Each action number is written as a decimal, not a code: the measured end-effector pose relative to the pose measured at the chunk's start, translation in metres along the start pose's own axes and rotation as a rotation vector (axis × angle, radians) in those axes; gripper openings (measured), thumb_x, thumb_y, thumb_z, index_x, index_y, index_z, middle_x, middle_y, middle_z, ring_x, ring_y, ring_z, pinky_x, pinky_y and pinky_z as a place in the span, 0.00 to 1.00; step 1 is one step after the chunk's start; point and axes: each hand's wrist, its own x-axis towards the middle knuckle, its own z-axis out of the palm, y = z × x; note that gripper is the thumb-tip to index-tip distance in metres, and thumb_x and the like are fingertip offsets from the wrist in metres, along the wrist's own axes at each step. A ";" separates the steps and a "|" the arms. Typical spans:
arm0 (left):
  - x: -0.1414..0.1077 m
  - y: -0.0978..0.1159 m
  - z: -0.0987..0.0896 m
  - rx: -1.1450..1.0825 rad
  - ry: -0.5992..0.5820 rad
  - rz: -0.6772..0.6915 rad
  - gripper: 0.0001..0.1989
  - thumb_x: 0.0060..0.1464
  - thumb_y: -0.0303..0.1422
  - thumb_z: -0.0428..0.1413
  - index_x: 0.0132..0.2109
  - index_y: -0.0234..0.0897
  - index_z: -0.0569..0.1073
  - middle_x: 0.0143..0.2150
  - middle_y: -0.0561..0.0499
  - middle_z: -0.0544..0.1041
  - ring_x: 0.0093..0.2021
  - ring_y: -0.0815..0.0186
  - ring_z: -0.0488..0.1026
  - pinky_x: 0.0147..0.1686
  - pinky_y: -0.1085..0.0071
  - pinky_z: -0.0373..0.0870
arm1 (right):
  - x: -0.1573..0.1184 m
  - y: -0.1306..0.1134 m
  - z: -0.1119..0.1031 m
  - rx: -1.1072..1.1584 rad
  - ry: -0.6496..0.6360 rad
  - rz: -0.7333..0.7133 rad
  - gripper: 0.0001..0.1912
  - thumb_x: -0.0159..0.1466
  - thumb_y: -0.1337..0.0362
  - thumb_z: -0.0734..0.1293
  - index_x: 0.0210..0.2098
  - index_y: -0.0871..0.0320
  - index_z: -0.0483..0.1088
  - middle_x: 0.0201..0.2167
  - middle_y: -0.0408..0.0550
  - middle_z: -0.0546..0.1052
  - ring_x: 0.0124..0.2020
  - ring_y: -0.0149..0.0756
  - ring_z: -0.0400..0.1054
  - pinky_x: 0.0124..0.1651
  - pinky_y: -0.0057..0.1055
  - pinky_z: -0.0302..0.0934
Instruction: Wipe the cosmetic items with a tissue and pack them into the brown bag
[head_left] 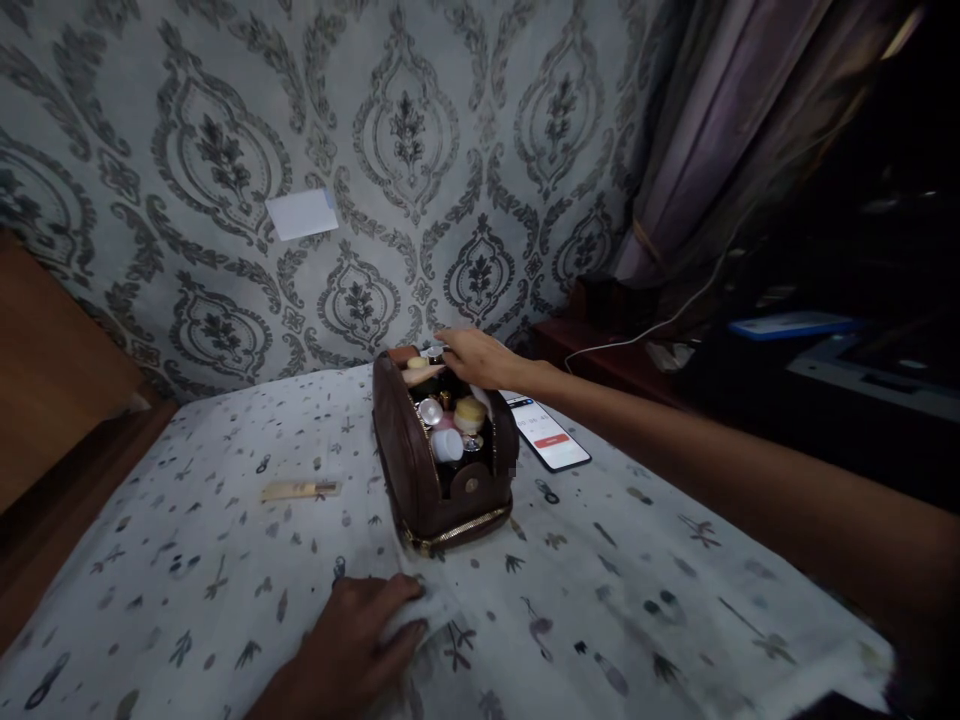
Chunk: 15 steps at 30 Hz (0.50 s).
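A dark brown zip bag (411,470) stands unzipped on the patterned cloth. Inside it are several small cosmetic containers, among them a white-capped one (447,445) and a yellow-lidded jar (470,413). My right hand (480,358) reaches over the bag's far end, fingers stretched to the left; its lower fingers are partly hidden, and I see nothing held. Close to the front edge, my left hand (360,635) rests low on the cloth, thumb and forefinger apart. A slim pale tube or packet (300,490) lies left of the bag.
To the right of the bag lies a phone (551,435) with its screen lit. The cloth-covered table (225,560) meets a patterned wall that bears a white card (303,214). Wooden furniture (60,370) stands at left. A white cable (675,320) runs past the dark right side.
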 end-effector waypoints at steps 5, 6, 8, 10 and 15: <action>-0.004 -0.002 0.002 0.000 -0.023 -0.001 0.12 0.66 0.38 0.48 0.49 0.40 0.73 0.34 0.49 0.82 0.29 0.64 0.79 0.31 0.70 0.76 | 0.004 -0.001 0.012 0.065 -0.009 -0.138 0.28 0.63 0.77 0.59 0.63 0.61 0.65 0.56 0.56 0.76 0.55 0.41 0.69 0.56 0.35 0.60; -0.005 -0.002 0.001 0.005 -0.030 0.001 0.12 0.66 0.39 0.48 0.49 0.40 0.73 0.34 0.49 0.82 0.28 0.64 0.79 0.31 0.70 0.76 | 0.000 -0.001 0.012 0.065 0.007 -0.182 0.30 0.62 0.78 0.59 0.63 0.60 0.65 0.57 0.56 0.75 0.56 0.42 0.68 0.56 0.36 0.60; -0.004 0.000 0.000 0.026 -0.036 -0.001 0.12 0.67 0.39 0.48 0.48 0.40 0.73 0.34 0.49 0.82 0.28 0.64 0.79 0.31 0.70 0.76 | -0.008 -0.004 0.011 0.026 0.050 -0.260 0.29 0.62 0.76 0.62 0.63 0.58 0.66 0.58 0.58 0.72 0.58 0.46 0.66 0.57 0.40 0.58; -0.003 0.001 -0.001 0.041 -0.033 0.007 0.13 0.67 0.39 0.47 0.48 0.40 0.72 0.34 0.49 0.83 0.28 0.64 0.79 0.30 0.70 0.75 | -0.015 -0.008 0.006 -0.060 0.081 -0.314 0.21 0.65 0.70 0.64 0.58 0.58 0.71 0.55 0.58 0.74 0.56 0.48 0.65 0.56 0.42 0.56; -0.002 0.001 -0.001 0.031 -0.018 0.011 0.11 0.67 0.37 0.48 0.47 0.40 0.73 0.34 0.48 0.83 0.28 0.64 0.80 0.30 0.71 0.76 | -0.024 -0.016 -0.007 -0.245 0.039 -0.349 0.14 0.72 0.65 0.59 0.41 0.62 0.77 0.37 0.55 0.77 0.41 0.41 0.67 0.40 0.33 0.53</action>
